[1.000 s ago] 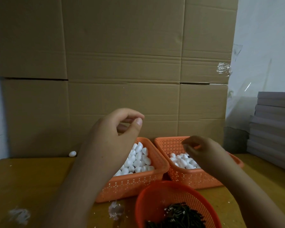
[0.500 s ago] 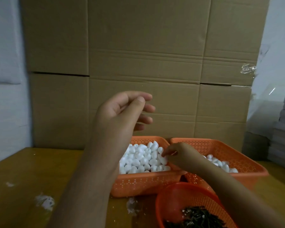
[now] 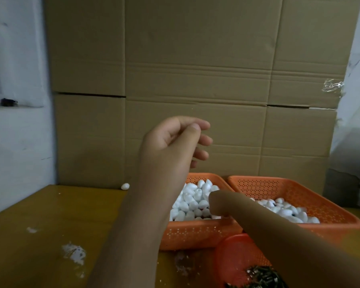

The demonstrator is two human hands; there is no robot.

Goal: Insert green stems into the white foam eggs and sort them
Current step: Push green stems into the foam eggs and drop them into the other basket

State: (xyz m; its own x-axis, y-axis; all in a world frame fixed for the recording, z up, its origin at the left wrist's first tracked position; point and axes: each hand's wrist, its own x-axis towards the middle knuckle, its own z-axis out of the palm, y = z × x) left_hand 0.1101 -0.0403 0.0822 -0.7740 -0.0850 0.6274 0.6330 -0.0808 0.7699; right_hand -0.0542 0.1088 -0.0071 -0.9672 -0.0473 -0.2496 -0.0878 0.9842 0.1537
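Plain white foam eggs [image 3: 190, 199] fill the left orange basket [image 3: 195, 233]. The right orange basket [image 3: 299, 190] holds more foam eggs [image 3: 287, 213], some with dark stem ends showing. Dark green stems [image 3: 262, 277] lie in a round orange basket [image 3: 233, 256] at the bottom right. My left hand [image 3: 175, 146] is raised above the left basket, its fingers loosely curled, thumb near the forefinger, nothing visible in it. My right hand [image 3: 218, 204] reaches down into the left basket's eggs, its fingers hidden.
A wall of cardboard boxes [image 3: 195, 80] stands right behind the baskets. One stray foam egg [image 3: 125, 186] lies on the wooden table [image 3: 50, 225] at the foot of the boxes. Foam crumbs [image 3: 74, 251] are scattered at the left front.
My right hand has moved left from the right basket into the left basket's eggs. My left hand stays raised, its fingers a little looser. The view has shifted to the left.
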